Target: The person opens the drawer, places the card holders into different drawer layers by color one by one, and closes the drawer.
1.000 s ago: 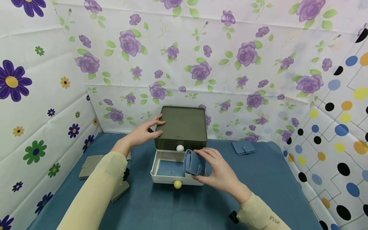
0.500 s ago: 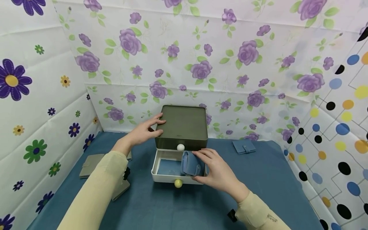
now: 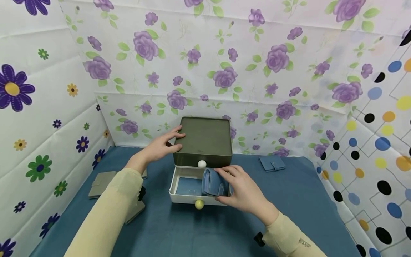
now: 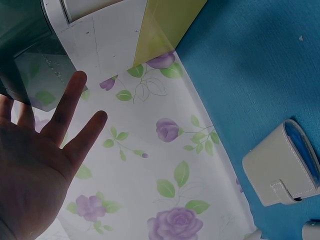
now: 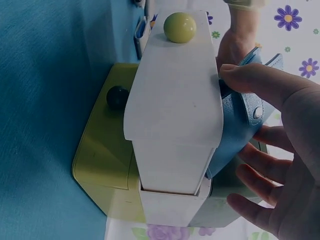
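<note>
The folded wallet point(image 3: 210, 182), a blue one, is the thing in hand. Beneath it all spreads the blue surface point(image 3: 289, 221), and on that stands the cabinet point(image 3: 203, 137), its white middle drawer point(image 3: 184, 198) pulled out. The left hand point(image 3: 157, 145) rests at the cabinet's left edge, fingers spread; light, firm pressure there should be enough to stop the cabinet sliding. The right hand point(image 3: 244, 189) has its grip pinching the folded wallet at the drawer's right end, thumb to the near side, fingers behind. The right wrist view shows the wallet leaning and standing above the rim; whether its lower edge touches the drawer's floor cannot be told.

A flat wallet point(image 3: 187, 185), also blue, lies to its left in the drawer, so lowering straight down looks safer than pushing leftward. The thumb is close to the front wall, so the grip would best loosen only a little. Tipping the folded wallet below the rim seems wise, since a raised corner could catch under the top drawer point(image 3: 186, 160). Smallest of all, the strap point(image 5: 250, 100) should lie flat, so as not to snag.
</note>
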### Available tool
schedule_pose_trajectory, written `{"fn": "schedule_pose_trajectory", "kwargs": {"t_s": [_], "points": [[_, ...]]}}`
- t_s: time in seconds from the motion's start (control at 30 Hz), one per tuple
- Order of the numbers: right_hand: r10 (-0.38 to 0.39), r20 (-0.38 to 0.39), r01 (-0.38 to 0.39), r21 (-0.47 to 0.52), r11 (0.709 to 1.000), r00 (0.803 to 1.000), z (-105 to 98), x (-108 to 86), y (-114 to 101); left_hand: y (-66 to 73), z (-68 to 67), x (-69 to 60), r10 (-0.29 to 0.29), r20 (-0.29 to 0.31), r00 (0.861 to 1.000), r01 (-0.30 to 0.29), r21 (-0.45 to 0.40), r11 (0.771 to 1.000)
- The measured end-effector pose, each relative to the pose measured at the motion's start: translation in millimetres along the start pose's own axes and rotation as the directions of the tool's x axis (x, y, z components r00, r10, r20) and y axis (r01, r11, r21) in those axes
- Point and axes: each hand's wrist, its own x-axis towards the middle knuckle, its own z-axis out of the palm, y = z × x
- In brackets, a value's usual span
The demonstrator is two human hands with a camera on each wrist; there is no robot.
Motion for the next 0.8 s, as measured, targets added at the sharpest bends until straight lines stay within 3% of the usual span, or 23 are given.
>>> {"fn": "schedule_pose_trajectory", "kwargs": {"t_s": [0.8], "points": [[-0.006,0.058,0.01,-0.066,0.998,0.998,-9.7,2.3,-3.6,0.3,-0.4,-0.7,-0.006,0.002,1.0,0.006,0.0,1.0]]}}
